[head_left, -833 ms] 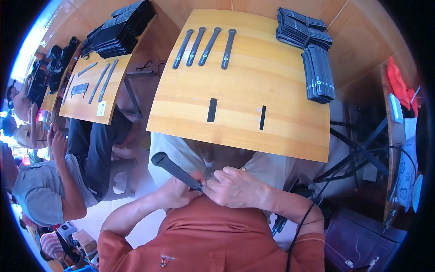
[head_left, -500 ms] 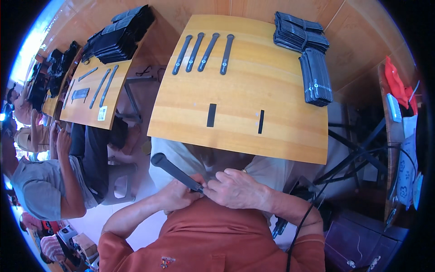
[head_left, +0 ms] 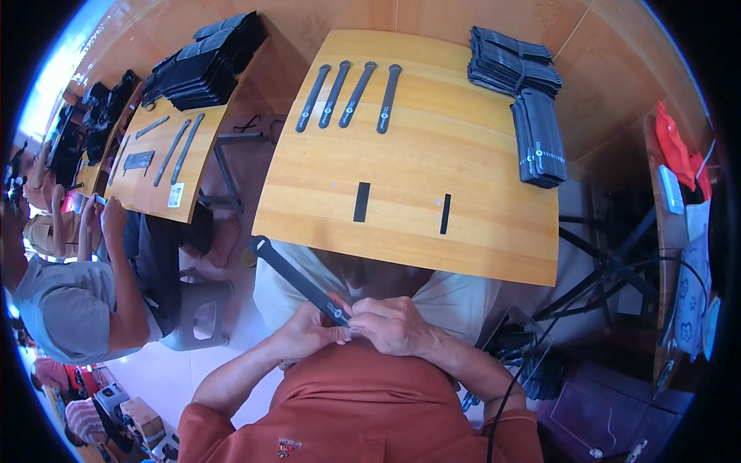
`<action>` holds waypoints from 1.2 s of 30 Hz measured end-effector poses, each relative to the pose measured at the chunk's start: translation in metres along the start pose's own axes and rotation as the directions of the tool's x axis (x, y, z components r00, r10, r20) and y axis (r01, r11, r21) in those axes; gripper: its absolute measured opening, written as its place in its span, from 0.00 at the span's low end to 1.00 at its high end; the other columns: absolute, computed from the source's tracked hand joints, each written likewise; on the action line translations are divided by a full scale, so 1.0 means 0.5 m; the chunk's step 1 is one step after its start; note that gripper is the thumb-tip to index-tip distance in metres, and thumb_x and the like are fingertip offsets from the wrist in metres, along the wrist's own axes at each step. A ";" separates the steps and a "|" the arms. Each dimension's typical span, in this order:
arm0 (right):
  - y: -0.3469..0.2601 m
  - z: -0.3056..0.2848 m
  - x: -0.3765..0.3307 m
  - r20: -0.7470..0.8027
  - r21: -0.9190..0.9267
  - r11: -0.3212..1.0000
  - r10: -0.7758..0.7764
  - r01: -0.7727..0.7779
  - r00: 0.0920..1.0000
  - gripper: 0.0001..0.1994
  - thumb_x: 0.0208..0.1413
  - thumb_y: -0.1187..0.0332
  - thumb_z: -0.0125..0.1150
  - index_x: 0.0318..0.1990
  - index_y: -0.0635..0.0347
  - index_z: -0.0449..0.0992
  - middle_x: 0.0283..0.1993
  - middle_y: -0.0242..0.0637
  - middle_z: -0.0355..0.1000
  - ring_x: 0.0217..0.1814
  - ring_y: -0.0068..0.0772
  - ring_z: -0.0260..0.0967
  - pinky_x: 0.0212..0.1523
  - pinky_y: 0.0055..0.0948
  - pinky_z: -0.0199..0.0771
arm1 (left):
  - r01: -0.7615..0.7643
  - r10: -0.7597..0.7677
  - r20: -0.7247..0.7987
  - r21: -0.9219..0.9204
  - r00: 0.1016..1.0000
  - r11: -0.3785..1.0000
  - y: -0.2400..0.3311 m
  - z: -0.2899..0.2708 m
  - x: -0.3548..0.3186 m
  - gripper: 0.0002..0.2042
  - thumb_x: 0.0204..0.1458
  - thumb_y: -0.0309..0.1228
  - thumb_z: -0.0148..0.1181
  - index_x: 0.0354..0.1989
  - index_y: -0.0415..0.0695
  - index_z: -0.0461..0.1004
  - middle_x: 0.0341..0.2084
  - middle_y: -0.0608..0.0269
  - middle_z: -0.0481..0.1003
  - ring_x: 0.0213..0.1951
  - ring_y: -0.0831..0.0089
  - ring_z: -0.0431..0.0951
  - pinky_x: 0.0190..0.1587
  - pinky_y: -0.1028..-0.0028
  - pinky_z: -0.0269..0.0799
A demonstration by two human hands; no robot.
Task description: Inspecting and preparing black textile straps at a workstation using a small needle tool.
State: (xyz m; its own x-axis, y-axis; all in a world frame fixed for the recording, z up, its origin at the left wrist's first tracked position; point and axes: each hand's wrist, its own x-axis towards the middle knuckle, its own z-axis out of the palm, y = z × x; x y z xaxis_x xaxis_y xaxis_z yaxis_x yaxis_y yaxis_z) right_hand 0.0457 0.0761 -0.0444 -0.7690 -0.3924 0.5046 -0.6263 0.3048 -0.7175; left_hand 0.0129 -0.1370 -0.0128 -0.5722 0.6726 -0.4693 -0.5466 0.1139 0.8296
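A dark grey strap (head_left: 297, 279) with a slotted, rounded head slants up and left from my lap, in front of the table's near edge. My left hand (head_left: 310, 332) is closed on its lower end, near a small pale mark. My right hand (head_left: 392, 326) pinches at that same end, with the fingertips of both hands almost touching. What lies between the right fingertips is mostly hidden. Several similar straps (head_left: 353, 96) lie side by side on the wooden table (head_left: 417, 162), toward its far left.
Stacked bundles of dark straps (head_left: 538, 139) lie along the table's right side. Two black strips (head_left: 361, 202) sit near its front edge. A black cable (head_left: 515, 378) passes my right arm. At left, a person in a grey shirt (head_left: 65, 309) sits by another table (head_left: 154, 193) bearing straps.
The strap's slotted head has swung left and slightly up, and more of its marked end shows. Both hands stay together at the lower end. The neighbour's hands have shifted.
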 end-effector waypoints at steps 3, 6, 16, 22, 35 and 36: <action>-0.003 -0.008 0.002 0.005 -0.081 0.995 -0.065 0.065 0.998 0.05 0.49 0.70 0.65 0.31 0.58 0.74 0.34 0.32 0.71 0.28 0.30 0.74 0.24 0.32 0.74 | -0.009 0.009 -0.014 0.008 1.000 1.000 0.000 0.008 -0.003 0.09 0.56 0.16 0.59 0.43 0.38 0.69 0.31 0.63 0.75 0.35 0.77 0.75 0.38 0.76 0.73; -0.014 -0.028 0.020 0.025 -0.182 0.974 -0.135 0.137 0.991 0.07 0.44 0.73 0.68 0.31 0.58 0.74 0.33 0.33 0.71 0.25 0.30 0.73 0.22 0.30 0.73 | 0.011 -0.010 -0.008 0.044 1.000 0.999 0.005 0.013 -0.007 0.09 0.56 0.15 0.58 0.42 0.39 0.69 0.31 0.64 0.75 0.35 0.77 0.75 0.39 0.76 0.73; -0.014 -0.067 0.091 -0.173 -0.047 0.993 -0.111 0.105 0.979 0.09 0.48 0.77 0.68 0.34 0.63 0.73 0.30 0.39 0.72 0.22 0.36 0.73 0.20 0.32 0.71 | -0.127 0.080 0.161 0.311 0.984 0.942 0.016 0.026 -0.002 0.09 0.55 0.17 0.55 0.44 0.37 0.75 0.36 0.63 0.78 0.39 0.77 0.77 0.45 0.74 0.73; -0.029 -0.037 0.067 -0.092 0.211 0.977 -0.018 0.037 0.996 0.10 0.52 0.70 0.68 0.38 0.59 0.74 0.28 0.36 0.73 0.24 0.36 0.75 0.21 0.32 0.73 | -0.010 0.004 0.063 0.093 0.998 0.996 -0.009 0.022 -0.008 0.08 0.60 0.22 0.48 0.44 0.38 0.72 0.35 0.64 0.75 0.37 0.76 0.75 0.43 0.75 0.72; -0.031 -0.029 0.061 -0.137 0.103 0.989 -0.094 0.109 0.986 0.11 0.47 0.78 0.68 0.40 0.62 0.77 0.33 0.38 0.75 0.29 0.37 0.77 0.26 0.31 0.79 | -0.138 0.144 0.031 -0.152 0.989 0.979 -0.003 0.031 -0.025 0.06 0.64 0.30 0.44 0.44 0.43 0.65 0.24 0.71 0.62 0.24 0.82 0.61 0.27 0.81 0.58; -0.028 -0.030 0.062 -0.171 0.167 0.981 -0.073 0.102 0.983 0.10 0.48 0.81 0.67 0.39 0.63 0.77 0.32 0.41 0.76 0.29 0.38 0.78 0.27 0.31 0.79 | -0.142 0.149 0.035 -0.152 0.988 0.978 -0.007 0.032 -0.029 0.06 0.64 0.30 0.44 0.44 0.43 0.65 0.24 0.71 0.62 0.24 0.82 0.61 0.27 0.81 0.58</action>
State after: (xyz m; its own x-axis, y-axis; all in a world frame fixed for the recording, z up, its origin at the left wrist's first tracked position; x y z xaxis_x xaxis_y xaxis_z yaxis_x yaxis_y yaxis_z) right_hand 0.0288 0.0727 -0.0113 -0.7319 -0.2596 0.6300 -0.6711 0.1144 -0.7325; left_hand 0.0331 -0.1353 -0.0042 -0.6254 0.7074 -0.3295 -0.5461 -0.0951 0.8323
